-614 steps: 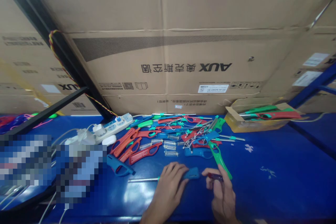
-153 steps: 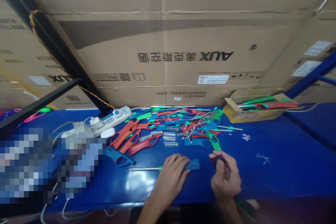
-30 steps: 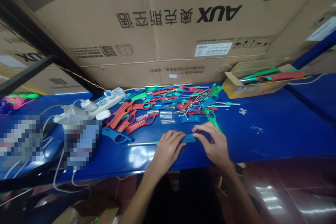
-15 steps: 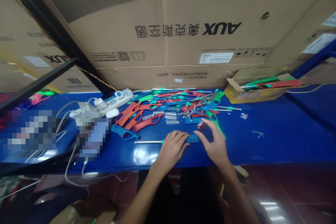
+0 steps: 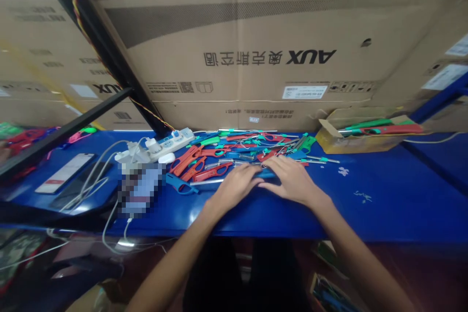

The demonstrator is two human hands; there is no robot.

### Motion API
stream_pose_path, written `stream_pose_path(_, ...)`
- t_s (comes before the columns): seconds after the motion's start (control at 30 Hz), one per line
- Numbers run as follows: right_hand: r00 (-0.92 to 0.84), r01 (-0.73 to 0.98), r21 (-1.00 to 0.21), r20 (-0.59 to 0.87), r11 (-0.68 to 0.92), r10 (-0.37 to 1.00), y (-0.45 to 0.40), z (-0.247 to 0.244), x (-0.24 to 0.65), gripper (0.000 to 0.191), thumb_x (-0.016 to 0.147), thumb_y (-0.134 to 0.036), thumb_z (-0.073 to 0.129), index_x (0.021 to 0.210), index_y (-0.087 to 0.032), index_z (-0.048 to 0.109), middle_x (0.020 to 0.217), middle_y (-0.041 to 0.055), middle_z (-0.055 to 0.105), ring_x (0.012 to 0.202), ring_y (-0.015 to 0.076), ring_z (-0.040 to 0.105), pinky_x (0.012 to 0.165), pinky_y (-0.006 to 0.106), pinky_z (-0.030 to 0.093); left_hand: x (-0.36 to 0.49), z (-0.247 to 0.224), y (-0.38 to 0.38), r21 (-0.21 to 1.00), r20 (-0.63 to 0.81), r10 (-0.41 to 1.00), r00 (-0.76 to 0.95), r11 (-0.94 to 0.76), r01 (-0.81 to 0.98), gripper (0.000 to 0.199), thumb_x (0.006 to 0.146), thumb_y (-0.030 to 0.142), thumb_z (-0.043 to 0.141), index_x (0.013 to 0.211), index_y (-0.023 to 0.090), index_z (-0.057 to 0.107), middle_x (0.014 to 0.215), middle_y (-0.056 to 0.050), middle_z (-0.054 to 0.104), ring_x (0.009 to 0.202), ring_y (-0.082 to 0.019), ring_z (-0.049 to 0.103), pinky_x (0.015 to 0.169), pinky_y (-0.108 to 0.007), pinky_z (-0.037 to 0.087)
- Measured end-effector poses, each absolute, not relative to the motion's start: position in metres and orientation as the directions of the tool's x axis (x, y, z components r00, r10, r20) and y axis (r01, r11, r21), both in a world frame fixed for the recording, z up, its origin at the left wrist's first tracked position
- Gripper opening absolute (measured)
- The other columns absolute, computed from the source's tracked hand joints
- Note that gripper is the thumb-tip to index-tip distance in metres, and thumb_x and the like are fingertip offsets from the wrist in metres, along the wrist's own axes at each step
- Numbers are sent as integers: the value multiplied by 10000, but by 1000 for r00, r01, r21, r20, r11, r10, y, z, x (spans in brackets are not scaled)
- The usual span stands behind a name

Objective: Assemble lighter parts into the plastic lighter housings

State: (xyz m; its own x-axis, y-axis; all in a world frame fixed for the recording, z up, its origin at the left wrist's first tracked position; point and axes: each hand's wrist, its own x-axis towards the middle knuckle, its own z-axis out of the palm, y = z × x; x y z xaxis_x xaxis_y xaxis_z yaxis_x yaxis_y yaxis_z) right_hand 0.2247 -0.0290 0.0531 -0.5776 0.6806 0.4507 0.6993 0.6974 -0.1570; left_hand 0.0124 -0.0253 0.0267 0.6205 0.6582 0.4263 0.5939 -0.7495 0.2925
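At the front edge of the pile, my left hand (image 5: 237,186) is closed around a blue long-nose lighter (image 5: 267,174), its metal tube (image 5: 205,183) sticking out to the left. My right hand (image 5: 292,179) curls over the other end of that lighter, fingers bent around it. Both hands nearly meet, and they hide most of the lighter's body. Just beyond lie red lighter shells (image 5: 214,172), metal rods with green parts and small clear pieces. A blue lighter shell (image 5: 180,184) rests left of the tube.
A white power strip (image 5: 171,145) with plugs and cables stands to the left, near phones (image 5: 66,173). An open carton (image 5: 360,142) holding red and green lighters is at the back right. Small scraps (image 5: 342,171) lie on the blue table (image 5: 387,200). Large cardboard boxes (image 5: 256,19) stand behind.
Both hands have moved away from my body towards the pile with the blue lighter. My right hand, apart from it before, now closes over its end. The camera view has shifted slightly.
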Motion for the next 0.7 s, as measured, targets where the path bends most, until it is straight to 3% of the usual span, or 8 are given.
stream_pose_path(0.13, -637, 713, -44, 376, 700, 672, 19, 58, 230, 175, 901, -339, 643, 963, -177, 627, 883, 99, 687, 860, 261, 612, 724, 341, 444, 16, 51, 14, 210, 431, 618, 657, -777, 593, 303, 1025, 433, 485, 1193, 188, 545, 1112, -62, 680, 1018, -207, 666, 875, -319, 515)
stream_pose_path(0.23, -625, 742, -5, 359, 671, 693, 47, 54, 241, 92, 901, -275, 637, 909, -185, 620, 896, 97, 696, 861, 246, 613, 697, 309, 409, 12, 53, 41, 129, 449, 614, 650, -764, 632, 375, 997, 475, 522, 1193, 157, 560, 1111, -97, 691, 1059, -257, 652, 922, -383, 481)
stream_pose_path(0.3, -592, 772, 1, 365, 635, 719, 56, 48, 250, 107, 915, -294, 622, 899, -188, 616, 891, 90, 701, 832, 236, 620, 669, 295, 392, 4, 47, 54, 87, 469, 629, 619, -731, 677, 357, 1000, 450, 526, 1162, 137, 586, 1119, -124, 694, 1055, -278, 650, 923, -413, 460)
stream_pose_path(0.4, -548, 806, -8, 371, 592, 750, 58, 37, 255, 174, 941, -363, 593, 907, -194, 617, 891, 81, 711, 805, 225, 634, 642, 280, 380, -8, 32, 66, 39, 485, 629, 607, -709, 704, 240, 1028, 345, 500, 1104, 158, 631, 1038, -92, 719, 979, -242, 669, 871, -368, 452)
stream_pose_path(0.57, -548, 809, -21, 336, 588, 766, 47, 22, 238, 310, 955, -491, 551, 923, -194, 631, 876, 72, 728, 803, 214, 662, 652, 269, 389, -8, 14, 61, -11, 484, 590, 647, -735, 678, 219, 1014, 338, 530, 1117, 186, 649, 970, -55, 723, 905, -221, 660, 781, -319, 435)
stream_pose_path(0.7, -491, 850, -23, 328, 526, 807, 43, 21, 226, 296, 928, -483, 593, 882, -194, 638, 844, 72, 737, 799, 220, 672, 687, 279, 396, -7, 13, 52, -11, 500, 594, 630, -724, 690, 234, 1021, 327, 511, 1135, 168, 640, 976, -67, 717, 881, -226, 645, 760, -323, 425)
